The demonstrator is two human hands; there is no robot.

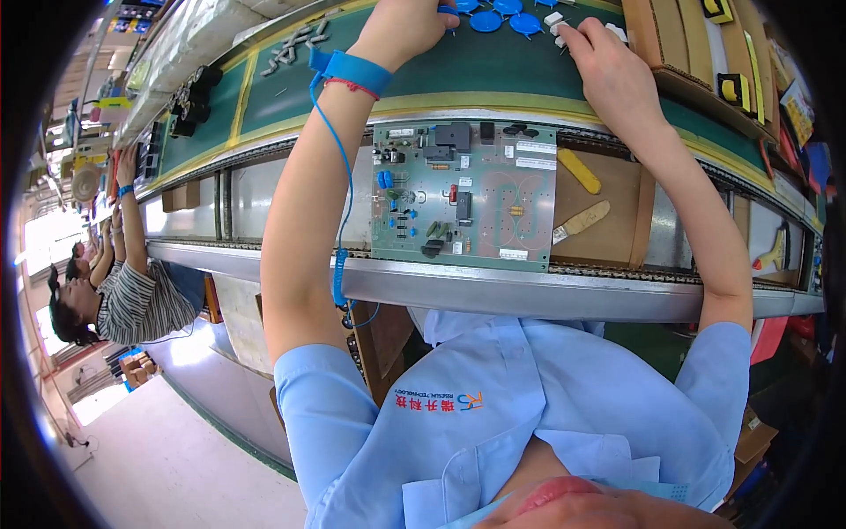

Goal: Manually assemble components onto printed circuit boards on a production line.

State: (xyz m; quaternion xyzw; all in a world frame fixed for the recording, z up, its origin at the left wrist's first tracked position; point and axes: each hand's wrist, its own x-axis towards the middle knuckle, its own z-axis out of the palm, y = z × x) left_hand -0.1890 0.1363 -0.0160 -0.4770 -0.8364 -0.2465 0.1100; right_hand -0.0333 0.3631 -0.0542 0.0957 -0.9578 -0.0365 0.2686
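Beyond the rail, my left hand (410, 28) is closed, its fingertips at a blue disc component at the top edge of the view; the fingers are partly cut off. A blue wrist strap (354, 72) with a coiled cord circles that wrist. Several blue disc components with wire leads (486, 21) lie beside it on the green surface. My right hand (617, 79) pinches at small white block components (559, 30) to the right of the discs. Nearer to me, a green circuit board (414, 198) fitted with many parts rests across the rails, touched by neither hand.
Grey cylindrical parts (295, 46) and black cylindrical parts (189, 104) lie on the green surface (520, 75) at left. Cardboard boxes (674, 40) stand at far right. Two yellow strips (579, 171) lie right of the board. A metal rail (617, 295) runs before me. Another person (132, 300) works at left.
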